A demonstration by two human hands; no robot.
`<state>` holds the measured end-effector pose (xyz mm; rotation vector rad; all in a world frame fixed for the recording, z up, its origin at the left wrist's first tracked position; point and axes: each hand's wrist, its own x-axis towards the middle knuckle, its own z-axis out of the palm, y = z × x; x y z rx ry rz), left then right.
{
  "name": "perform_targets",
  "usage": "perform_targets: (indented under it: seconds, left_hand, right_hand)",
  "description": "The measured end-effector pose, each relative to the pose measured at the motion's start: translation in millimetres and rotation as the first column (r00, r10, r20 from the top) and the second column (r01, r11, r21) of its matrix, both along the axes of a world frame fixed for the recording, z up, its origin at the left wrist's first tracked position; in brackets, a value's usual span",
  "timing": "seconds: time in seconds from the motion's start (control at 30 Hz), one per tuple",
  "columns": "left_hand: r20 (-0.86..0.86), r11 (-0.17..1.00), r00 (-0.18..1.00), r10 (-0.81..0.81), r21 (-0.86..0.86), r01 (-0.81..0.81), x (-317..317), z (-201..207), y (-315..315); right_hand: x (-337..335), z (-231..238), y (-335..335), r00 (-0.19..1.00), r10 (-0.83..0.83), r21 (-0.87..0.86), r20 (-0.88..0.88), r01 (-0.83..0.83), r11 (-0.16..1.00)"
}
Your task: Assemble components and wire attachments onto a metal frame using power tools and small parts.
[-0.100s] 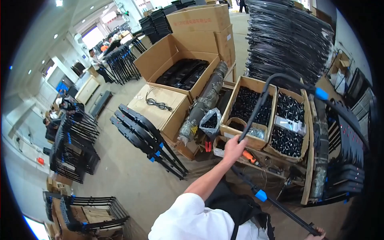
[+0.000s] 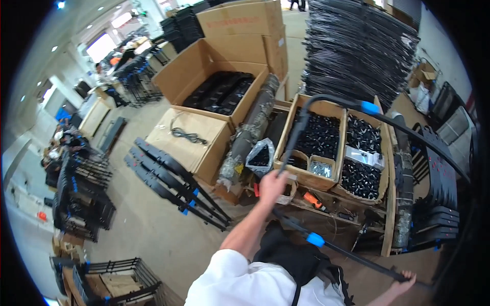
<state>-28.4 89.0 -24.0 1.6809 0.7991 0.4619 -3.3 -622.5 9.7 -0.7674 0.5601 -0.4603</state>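
A large black bent-tube frame [image 2: 352, 256] with blue sleeves is held up in front of me. My left hand [image 2: 273, 186] is wrapped round its near bend, over the front of the parts boxes. At the lower right, my right hand [image 2: 403, 281] grips the end of the lower tube. The upper tube passes above a wooden box of small black parts [image 2: 319, 135] and a carton of black and silver pieces [image 2: 361, 181]. A clear bag of black parts [image 2: 260, 155] lies just beyond my left hand.
An orange-handled tool [image 2: 314, 200] lies on the bench's lower ledge. Black frames with blue sleeves [image 2: 176, 178] stand on the floor to the left. Behind are an open carton of black parts [image 2: 209, 58] and a tall wrapped stack [image 2: 357, 51]. More frames [image 2: 434, 173] stand at right.
The whole view has shifted, so the bench and frame sit further left. My right hand shows more fully at the lower right. Both hands keep their hold on the frame.
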Motion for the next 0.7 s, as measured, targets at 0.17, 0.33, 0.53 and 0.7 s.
perform_targets:
  seconds: [0.17,0.33,0.53,0.7]
  left_hand:
    - [-0.282,0.958,0.936,0.212,0.249,-0.142,-9,-40,158]
    - [-0.371,0.965,0.897,0.243,0.186,-0.184,-32,-63,240]
    - [-0.513,0.944,0.829,0.222,0.325,-0.052,-7,-39,254]
    - [-0.537,0.825,0.784,0.311,0.562,0.057,5,2,242]
  right_hand:
    - [81,19,169,0.951,0.297,-0.034,0.087,-0.295,0.955]
    - [111,27,255,0.920,0.392,-0.120,-0.004,-0.390,0.913]
    - [135,24,267,0.863,0.454,-0.083,-0.220,-0.481,0.873]
    - [153,-19,285,0.812,0.520,-0.028,-0.265,-0.545,0.838]
